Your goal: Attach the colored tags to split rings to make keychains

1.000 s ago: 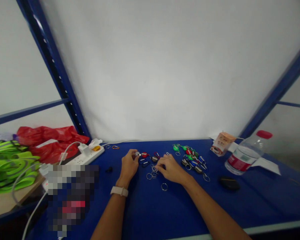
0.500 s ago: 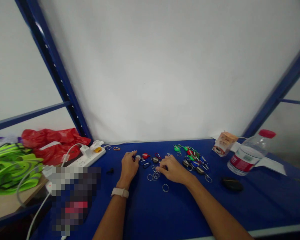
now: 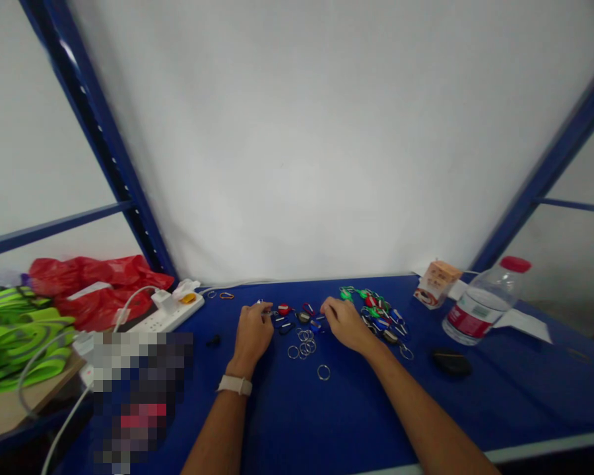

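Observation:
My left hand [image 3: 254, 335] is curled, thumb and fingers pinched around something small with a silvery glint that I cannot make out. Beside its fingertips lie small carabiners and badge-reel-like pieces, among them a red piece [image 3: 284, 309], a black one [image 3: 303, 316] and a dark blue one [image 3: 286, 327]. My right hand [image 3: 347, 324] is closed just right of a blue piece [image 3: 317, 325]; its fingers hide whatever may be in them. Several silver split rings [image 3: 304, 343] lie between the hands, and a single ring [image 3: 323, 373] sits nearer me. Right of my right hand is a heap of coloured carabiner pieces [image 3: 383, 323].
At right stand a water bottle [image 3: 482, 307] with a red cap and a small carton [image 3: 436, 285]; a black pouch [image 3: 451, 363] lies before them. A white power strip [image 3: 161, 318], red plastic bag [image 3: 103, 290] and fluorescent straps [image 3: 24, 336] occupy the left. An orange carabiner [image 3: 226, 296] lies at the back.
My right hand has moved off the split rings, up and to the right, uncovering the blue piece. My left hand stays by the small pieces. The whole view has shifted slightly.

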### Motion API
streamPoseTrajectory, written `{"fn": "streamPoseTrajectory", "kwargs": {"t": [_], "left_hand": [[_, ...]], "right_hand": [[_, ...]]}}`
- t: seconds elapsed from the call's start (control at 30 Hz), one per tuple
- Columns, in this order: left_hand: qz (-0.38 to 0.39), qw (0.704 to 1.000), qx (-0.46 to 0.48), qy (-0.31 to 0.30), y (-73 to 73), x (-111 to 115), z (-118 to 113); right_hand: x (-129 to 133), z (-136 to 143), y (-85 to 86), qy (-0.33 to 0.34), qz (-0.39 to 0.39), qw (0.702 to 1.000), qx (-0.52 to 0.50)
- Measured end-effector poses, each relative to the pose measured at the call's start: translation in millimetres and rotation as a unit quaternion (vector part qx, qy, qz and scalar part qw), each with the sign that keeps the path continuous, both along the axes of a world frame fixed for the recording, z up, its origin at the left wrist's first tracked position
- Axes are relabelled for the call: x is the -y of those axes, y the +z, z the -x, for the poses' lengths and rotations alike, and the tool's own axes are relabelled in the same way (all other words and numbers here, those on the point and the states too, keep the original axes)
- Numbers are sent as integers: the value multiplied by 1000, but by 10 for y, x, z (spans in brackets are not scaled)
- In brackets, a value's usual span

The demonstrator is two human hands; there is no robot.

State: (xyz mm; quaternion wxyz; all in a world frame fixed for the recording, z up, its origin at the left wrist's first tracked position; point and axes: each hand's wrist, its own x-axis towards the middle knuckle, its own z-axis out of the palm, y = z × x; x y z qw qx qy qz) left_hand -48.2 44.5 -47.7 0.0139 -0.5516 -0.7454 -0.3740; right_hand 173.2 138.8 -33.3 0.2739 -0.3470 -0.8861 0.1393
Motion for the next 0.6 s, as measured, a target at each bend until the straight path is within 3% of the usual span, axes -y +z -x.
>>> {"fn": "streamPoseTrajectory", "kwargs": {"t": [0.13, 0.3, 0.6], "left_hand": [[-25, 1000, -9, -5, -4, -6, 15], [-43, 997, 34, -57, 42, -5, -27], [2, 989, 78, -128, 60, 8, -104]], "right_hand": [[10, -2, 31, 5, -3, 1000, -16], [60, -33, 111, 27, 14, 1000, 8], [86, -60, 86, 72, 36, 995, 60]]}}
